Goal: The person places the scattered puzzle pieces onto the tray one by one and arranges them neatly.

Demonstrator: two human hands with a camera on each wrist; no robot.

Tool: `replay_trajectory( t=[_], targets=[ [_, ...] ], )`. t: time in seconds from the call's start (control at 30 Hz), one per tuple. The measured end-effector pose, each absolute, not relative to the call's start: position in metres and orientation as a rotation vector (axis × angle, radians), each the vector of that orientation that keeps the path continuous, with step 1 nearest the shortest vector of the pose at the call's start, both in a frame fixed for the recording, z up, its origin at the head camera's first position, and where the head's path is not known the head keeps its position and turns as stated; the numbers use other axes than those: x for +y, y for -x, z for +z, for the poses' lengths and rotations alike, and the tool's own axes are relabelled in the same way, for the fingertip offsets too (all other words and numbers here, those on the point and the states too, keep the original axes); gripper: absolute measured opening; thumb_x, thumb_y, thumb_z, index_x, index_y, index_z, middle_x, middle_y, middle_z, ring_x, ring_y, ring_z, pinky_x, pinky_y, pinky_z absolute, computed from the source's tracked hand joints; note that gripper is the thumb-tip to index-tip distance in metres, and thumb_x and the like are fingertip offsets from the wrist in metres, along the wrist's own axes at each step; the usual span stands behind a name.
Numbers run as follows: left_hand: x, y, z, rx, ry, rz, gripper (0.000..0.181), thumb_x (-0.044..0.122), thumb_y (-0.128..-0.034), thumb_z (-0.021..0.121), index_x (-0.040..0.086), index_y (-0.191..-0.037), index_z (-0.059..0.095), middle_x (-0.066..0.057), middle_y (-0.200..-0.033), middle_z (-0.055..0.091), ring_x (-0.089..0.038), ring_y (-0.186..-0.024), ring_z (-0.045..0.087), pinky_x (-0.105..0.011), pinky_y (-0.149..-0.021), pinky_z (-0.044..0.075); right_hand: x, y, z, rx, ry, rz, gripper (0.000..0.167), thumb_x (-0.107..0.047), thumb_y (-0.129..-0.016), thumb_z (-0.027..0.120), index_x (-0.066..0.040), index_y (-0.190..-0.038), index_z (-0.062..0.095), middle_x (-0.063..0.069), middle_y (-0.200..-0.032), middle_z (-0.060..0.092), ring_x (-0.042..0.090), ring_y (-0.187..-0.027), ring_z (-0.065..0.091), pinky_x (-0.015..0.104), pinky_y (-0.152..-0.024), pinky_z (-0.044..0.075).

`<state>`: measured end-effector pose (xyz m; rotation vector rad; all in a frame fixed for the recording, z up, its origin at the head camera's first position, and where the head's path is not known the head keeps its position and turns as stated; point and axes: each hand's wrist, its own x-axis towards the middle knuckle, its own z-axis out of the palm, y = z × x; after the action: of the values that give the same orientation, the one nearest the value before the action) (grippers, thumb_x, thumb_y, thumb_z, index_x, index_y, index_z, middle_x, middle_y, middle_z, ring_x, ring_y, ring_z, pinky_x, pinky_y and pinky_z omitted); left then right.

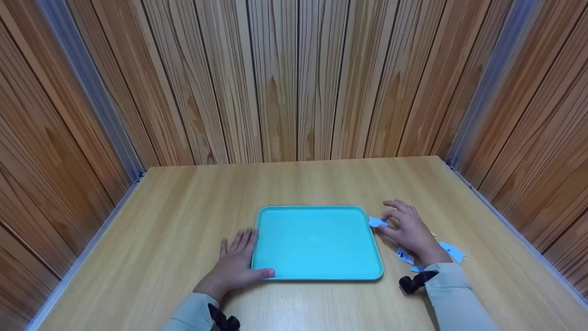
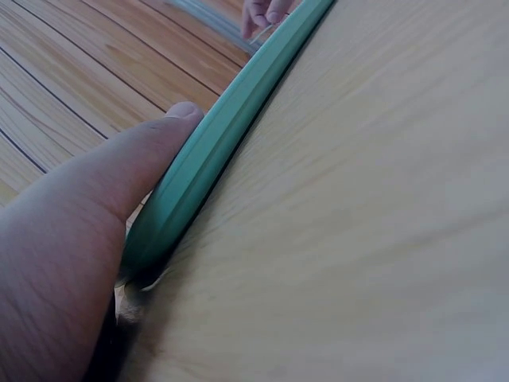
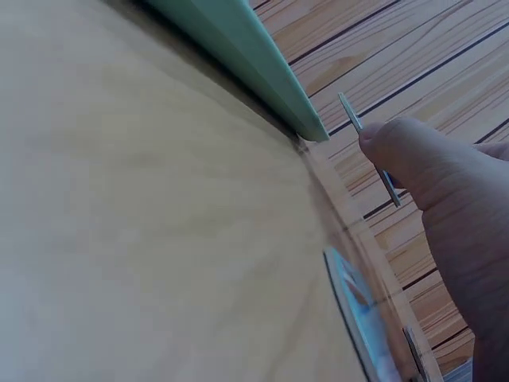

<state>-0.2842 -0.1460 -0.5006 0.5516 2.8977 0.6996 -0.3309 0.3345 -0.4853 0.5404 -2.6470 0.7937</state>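
Observation:
A turquoise rectangular tray (image 1: 317, 243) lies flat on the wooden table, with nothing on it. At its near left corner is my left hand (image 1: 236, 266), fingers stretched along the left side and thumb lying on the front rim. To the right of the tray, my right hand (image 1: 410, 232) pinches a thin blue puzzle piece (image 1: 377, 221) between thumb and fingers, close to the tray's right rim. The right wrist view shows this held piece (image 3: 348, 111) nearly edge-on and raised off the table.
Several loose blue printed pieces (image 1: 452, 251) lie on the table to the right, some partly hidden under my right hand and wrist. Wood-panelled walls (image 1: 298, 82) enclose the table (image 1: 183, 197) at the back and both sides.

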Motion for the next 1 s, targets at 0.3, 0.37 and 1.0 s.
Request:
replay_trajectory(
  t=[0.3, 0.37, 1.0],
  targets=[
    [-0.146, 0.285, -0.500, 2.908, -0.581, 0.701, 0.119, 0.081, -0.0807, 0.057, 0.008, -0.163, 0.012, -0.017, -0.169, 0.010, -0.039, -0.155, 0.001, -0.069, -0.114, -0.009, 0.312, 0.336, -0.485, -2.615, -0.566, 0.793, 0.011, -0.024, -0.091, 0.078, -0.016, -0.094, 0.071, 0.016, -0.144, 0.054, 0.043, -0.141, 0.038, 0.071, -0.114, 0.015],
    [-0.146, 0.286, -0.500, 2.908, -0.583, 0.699, 0.119, 0.082, -0.0809, 0.056, 0.008, -0.163, 0.011, -0.017, -0.169, 0.009, -0.039, -0.155, 0.001, -0.069, -0.114, -0.009, 0.308, 0.337, -0.485, -2.612, -0.570, 0.788, 0.011, -0.025, -0.090, 0.079, -0.017, -0.094, 0.072, 0.015, -0.143, 0.055, 0.042, -0.140, 0.039, 0.070, -0.114, 0.015],
    [-0.147, 0.286, -0.500, 2.896, -0.583, 0.687, 0.118, 0.082, -0.0821, 0.054, 0.009, -0.163, 0.010, -0.015, -0.169, 0.008, -0.038, -0.155, 0.000, -0.069, -0.114, -0.009, 0.257, 0.346, -0.475, -2.675, -0.524, 0.912, 0.013, -0.035, -0.091, 0.077, -0.025, -0.093, 0.069, 0.007, -0.148, 0.052, 0.038, -0.143, 0.035, 0.064, -0.114, 0.028]
  ],
)
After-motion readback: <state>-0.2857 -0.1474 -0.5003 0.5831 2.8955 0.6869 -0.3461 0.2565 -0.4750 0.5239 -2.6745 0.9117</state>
